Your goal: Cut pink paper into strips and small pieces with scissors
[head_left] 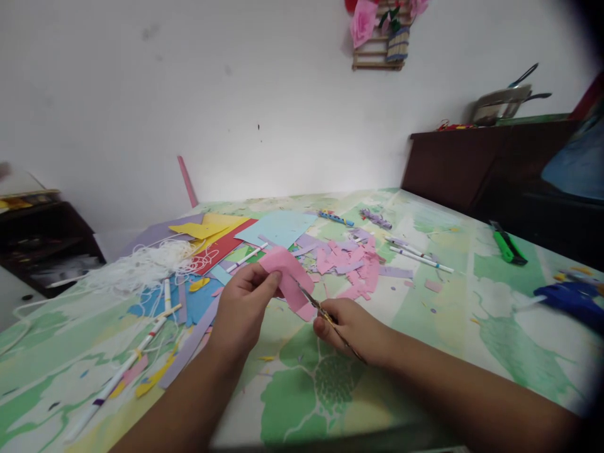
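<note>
Between thumb and fingers, my left hand [248, 302] pinches a pink piece of paper [284, 264] above the table. My right hand [352, 330] is closed around a pair of scissors [333, 319], its blades pointing up and left against the paper. A strip of the pink paper hangs down beside the blades. Behind the hands lies a pile of cut pink paper scraps [352, 264], mixed with purple ones. Left of the left hand are blue paper pieces [201, 303] and a long purple strip [191, 349].
A tangle of white string [146, 267] lies at left, near red paper [226, 245] and light blue paper [278, 228]. White sticks [419, 258] lie behind the scraps. A green box cutter [507, 244] and a dark blue item [570, 302] are at right. The wall [283, 126] bounds the back.
</note>
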Tool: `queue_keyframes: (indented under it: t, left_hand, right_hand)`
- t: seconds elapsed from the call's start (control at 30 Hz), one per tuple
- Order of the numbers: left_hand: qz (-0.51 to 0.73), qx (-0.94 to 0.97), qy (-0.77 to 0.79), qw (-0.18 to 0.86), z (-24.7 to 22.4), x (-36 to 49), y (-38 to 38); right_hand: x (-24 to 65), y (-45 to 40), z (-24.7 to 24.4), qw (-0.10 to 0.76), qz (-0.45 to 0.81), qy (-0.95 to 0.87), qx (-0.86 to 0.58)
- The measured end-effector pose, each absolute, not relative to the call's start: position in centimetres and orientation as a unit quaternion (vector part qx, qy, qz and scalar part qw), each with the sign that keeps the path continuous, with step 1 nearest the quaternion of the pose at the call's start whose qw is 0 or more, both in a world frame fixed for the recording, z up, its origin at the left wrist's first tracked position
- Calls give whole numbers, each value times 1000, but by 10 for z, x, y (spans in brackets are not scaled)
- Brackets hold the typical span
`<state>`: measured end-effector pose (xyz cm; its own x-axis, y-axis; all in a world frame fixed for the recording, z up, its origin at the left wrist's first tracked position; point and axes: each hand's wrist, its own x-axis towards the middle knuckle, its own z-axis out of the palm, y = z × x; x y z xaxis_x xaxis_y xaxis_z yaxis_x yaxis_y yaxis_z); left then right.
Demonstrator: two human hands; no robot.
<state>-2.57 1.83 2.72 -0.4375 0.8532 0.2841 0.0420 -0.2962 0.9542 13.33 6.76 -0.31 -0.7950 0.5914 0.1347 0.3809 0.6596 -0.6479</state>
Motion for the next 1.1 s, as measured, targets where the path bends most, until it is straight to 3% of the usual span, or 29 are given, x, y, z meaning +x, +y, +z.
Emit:
queue_keyframes:
  t: [0.37, 0.63, 1.1]
  left_hand:
    - [603, 501, 549, 290, 31, -15, 11]
    - [606, 520, 523, 297, 27, -11, 11]
    - [587, 538, 535, 282, 33, -12, 5]
  right_hand:
    - [128, 61, -3, 218, 309, -888, -262]
    - [126, 52, 6, 267, 399, -854, -202]
    - [123, 52, -3, 263, 366, -858, -245]
